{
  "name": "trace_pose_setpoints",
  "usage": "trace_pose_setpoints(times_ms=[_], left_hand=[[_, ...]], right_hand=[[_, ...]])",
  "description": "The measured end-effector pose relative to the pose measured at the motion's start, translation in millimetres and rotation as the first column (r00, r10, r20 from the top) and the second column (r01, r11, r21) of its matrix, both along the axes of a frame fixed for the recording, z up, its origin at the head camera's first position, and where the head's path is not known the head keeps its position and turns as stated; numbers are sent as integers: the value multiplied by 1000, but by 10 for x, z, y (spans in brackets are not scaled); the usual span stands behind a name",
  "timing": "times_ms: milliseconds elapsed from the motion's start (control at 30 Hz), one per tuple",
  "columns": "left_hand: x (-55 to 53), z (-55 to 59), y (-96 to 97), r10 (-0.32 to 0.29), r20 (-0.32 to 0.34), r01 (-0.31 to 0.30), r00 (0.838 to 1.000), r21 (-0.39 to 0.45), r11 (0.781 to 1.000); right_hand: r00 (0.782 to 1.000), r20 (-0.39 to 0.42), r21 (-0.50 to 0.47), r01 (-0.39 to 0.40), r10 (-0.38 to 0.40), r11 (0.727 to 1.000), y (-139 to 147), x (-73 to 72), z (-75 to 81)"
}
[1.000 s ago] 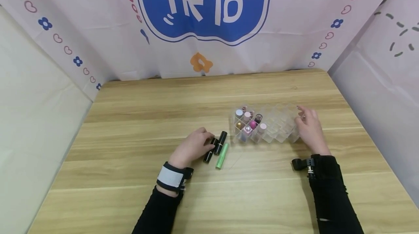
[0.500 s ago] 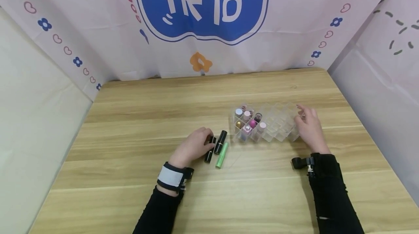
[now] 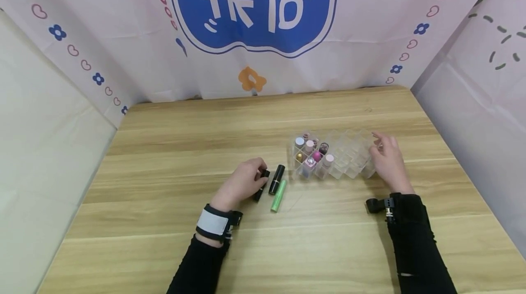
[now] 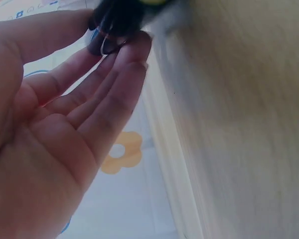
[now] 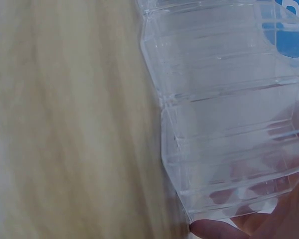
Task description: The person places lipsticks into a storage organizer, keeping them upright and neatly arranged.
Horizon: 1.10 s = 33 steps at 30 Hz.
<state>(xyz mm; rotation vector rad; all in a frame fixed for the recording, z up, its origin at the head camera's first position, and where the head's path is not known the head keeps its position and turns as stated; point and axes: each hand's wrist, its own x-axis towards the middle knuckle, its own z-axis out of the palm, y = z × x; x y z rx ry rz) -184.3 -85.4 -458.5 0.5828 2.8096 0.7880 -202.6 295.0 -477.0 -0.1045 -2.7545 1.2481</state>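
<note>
My left hand (image 3: pixel 243 179) pinches a black lipstick tube (image 3: pixel 261 186) between thumb and fingertips, left of the organizer. In the left wrist view the tube (image 4: pixel 120 17) is dark and blurred at the fingertips. A second black tube with a gold band (image 3: pixel 277 180) lies just right of it, and a light green tube (image 3: pixel 279 196) lies beside that one. My right hand (image 3: pixel 388 159) grips the right end of a clear lipstick organizer (image 3: pixel 349 157). In the right wrist view the thumb touches the lower corner of its clear wall (image 5: pixel 229 124), with fingers behind.
Several lipsticks and small bottles, among them a pink-capped one (image 3: pixel 328 160), stand in the organizer's left compartments. The wooden table (image 3: pixel 197 139) ends at a printed cloth backdrop (image 3: pixel 135 47). Pale side walls (image 3: pixel 45 148) border it.
The black tube in my left hand has shifted slightly left, away from the second black tube, leaving a wider gap. The right hand and the organizer stay in place.
</note>
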Motion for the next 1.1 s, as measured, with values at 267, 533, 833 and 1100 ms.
trace_pose_setpoints(times_ms=[267, 533, 833, 1100], left_hand=[[12, 23, -8, 6, -109, -2, 994, 37, 999], [-6, 112, -28, -13, -201, 19, 979, 26, 999], [-56, 221, -55, -50, -286, 48, 957, -14, 999], [-122, 357, -18, -63, -302, 66, 951, -1, 998]], right_hand=[[1000, -6, 5, 0, 0, 1000, 6, -6, -16], [1000, -12, -3, -1, 1, 1000, 9, -9, -27], [1000, -10, 2, -5, 5, 1000, 3, 2, -22], [1000, -16, 3, 0, 0, 1000, -3, 3, -19]])
